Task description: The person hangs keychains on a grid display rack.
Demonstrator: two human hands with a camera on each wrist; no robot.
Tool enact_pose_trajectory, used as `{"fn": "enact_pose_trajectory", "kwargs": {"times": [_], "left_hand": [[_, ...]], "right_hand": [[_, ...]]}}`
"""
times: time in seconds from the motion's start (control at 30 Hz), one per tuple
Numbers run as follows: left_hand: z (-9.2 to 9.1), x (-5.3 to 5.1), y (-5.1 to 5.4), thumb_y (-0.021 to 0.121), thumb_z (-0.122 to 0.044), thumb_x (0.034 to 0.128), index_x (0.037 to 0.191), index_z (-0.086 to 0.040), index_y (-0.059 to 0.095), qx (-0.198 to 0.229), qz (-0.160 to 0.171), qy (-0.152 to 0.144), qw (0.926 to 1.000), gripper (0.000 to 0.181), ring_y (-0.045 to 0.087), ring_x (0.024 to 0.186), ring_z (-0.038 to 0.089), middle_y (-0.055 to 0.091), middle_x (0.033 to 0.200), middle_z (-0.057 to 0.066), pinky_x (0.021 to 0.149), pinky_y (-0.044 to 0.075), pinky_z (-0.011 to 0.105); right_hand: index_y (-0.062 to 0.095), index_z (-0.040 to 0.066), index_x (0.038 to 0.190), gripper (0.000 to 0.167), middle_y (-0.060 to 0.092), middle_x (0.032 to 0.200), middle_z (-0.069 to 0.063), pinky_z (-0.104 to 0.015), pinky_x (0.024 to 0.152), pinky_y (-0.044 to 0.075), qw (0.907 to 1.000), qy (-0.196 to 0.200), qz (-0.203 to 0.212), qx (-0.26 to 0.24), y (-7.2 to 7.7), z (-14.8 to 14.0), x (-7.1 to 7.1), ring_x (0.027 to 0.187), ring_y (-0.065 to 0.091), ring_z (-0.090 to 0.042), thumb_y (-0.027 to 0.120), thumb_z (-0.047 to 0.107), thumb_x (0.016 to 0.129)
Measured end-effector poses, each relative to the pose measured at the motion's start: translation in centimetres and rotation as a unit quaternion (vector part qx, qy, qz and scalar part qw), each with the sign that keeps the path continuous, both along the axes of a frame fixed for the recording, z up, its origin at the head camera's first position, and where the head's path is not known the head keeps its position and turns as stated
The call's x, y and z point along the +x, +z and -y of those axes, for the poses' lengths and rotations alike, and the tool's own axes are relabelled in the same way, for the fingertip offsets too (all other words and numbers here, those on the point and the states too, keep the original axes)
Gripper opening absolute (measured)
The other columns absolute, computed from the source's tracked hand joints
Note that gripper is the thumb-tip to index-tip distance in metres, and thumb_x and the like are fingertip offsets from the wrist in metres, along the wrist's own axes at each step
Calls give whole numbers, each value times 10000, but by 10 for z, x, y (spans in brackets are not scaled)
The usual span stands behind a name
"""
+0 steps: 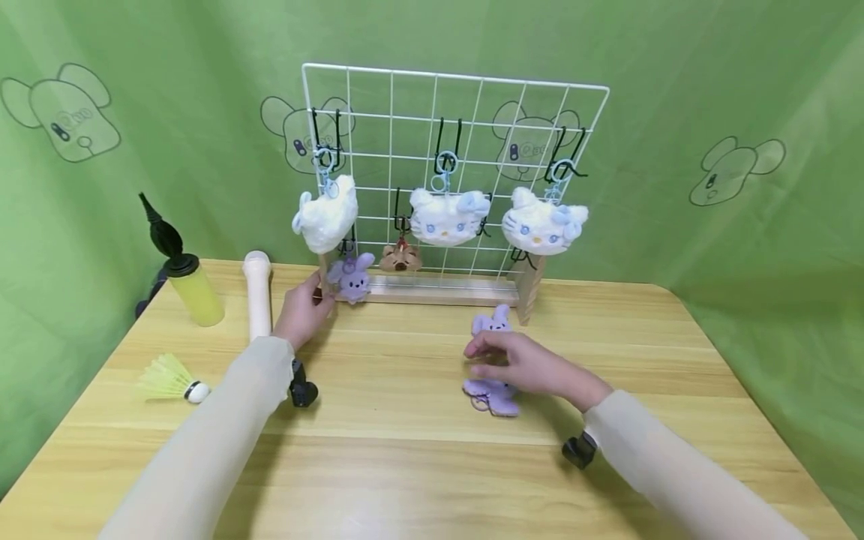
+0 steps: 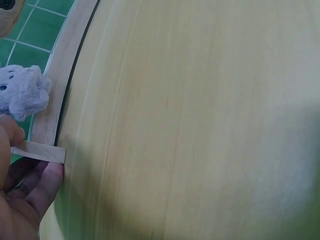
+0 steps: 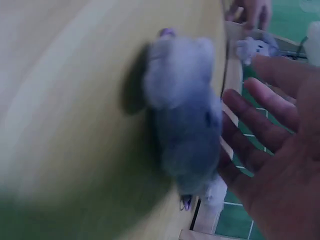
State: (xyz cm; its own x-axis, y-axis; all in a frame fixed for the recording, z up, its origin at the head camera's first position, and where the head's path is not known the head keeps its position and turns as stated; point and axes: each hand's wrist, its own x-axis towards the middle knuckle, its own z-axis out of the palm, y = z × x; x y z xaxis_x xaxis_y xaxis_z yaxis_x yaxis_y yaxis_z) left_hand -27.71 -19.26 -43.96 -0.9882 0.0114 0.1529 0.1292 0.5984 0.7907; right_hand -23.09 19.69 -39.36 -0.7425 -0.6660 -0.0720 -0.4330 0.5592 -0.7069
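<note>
Bracing the rack seems to be the left hand's (image 1: 301, 311) part at this moment: its thumb and fingers are pinching the wooden leg (image 2: 42, 150) at the left end of the white wire rack (image 1: 459, 76). The right hand (image 1: 520, 364) is hovering over the purple rabbits (image 1: 496, 401) on the table, its fingers loosely spread and grasping nothing; whether a fingertip is touching the plush, I cannot tell. Judging by how things are lying, the hanging is well along but unfinished. Three white cat plushes (image 1: 448, 217) are dangling from the upper hooks in a row, the leftmost turning its face away from the head view. Lower down, a brown plush (image 1: 401, 257) is hanging near the middle, and a purple plush (image 1: 353, 279) is hanging at the left, just beside the left hand. What is remaining appears to be the purple rabbits on the table, lying in front of the rack's right half; at least two are showing, though the right hand is partly covering them. A black hook (image 1: 523, 259) at the lower right is carrying nothing visible, so it is presumably waiting for one of them.
</note>
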Motion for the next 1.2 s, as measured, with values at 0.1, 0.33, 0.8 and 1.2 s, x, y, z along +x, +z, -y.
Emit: {"fn": "enact_pose_trajectory", "kwargs": {"times": [0.1,0.33,0.8,1.2], "left_hand": [[0,0,0,514,-59,1028,1533,63,431,-11,-17,0,10000,527,680,1189,488,639,1338,366,1008,617,538],[-1,0,0,521,-53,1026,1538,62,422,-6,37,-5,10000,535,675,1195,496,633,1346,369,1015,613,544],[0,1,1,514,-64,1027,1552,54,410,-27,12,26,10000,548,681,1186,495,639,1331,372,1004,620,539],[-1,-1,-1,527,-73,1026,1544,55,423,8,-26,16,10000,543,686,1180,491,642,1334,369,1001,621,539]], "right_hand": [[675,5,1206,285,731,1179,-124,-412,1020,601,9980,418,-214,430,-4,-5,6,1127,684,-268,735,152,969],[690,96,1192,335,680,1162,-33,-314,910,541,9852,730,-996,1191,-7,-7,16,1062,585,-153,813,215,903],[605,124,1029,255,606,950,23,-241,739,485,9822,548,-744,1635,-2,0,24,876,526,-94,811,151,882],[674,160,981,117,637,852,67,-194,635,456,9836,515,-714,1573,-5,-6,24,740,521,-31,753,240,951]]}}
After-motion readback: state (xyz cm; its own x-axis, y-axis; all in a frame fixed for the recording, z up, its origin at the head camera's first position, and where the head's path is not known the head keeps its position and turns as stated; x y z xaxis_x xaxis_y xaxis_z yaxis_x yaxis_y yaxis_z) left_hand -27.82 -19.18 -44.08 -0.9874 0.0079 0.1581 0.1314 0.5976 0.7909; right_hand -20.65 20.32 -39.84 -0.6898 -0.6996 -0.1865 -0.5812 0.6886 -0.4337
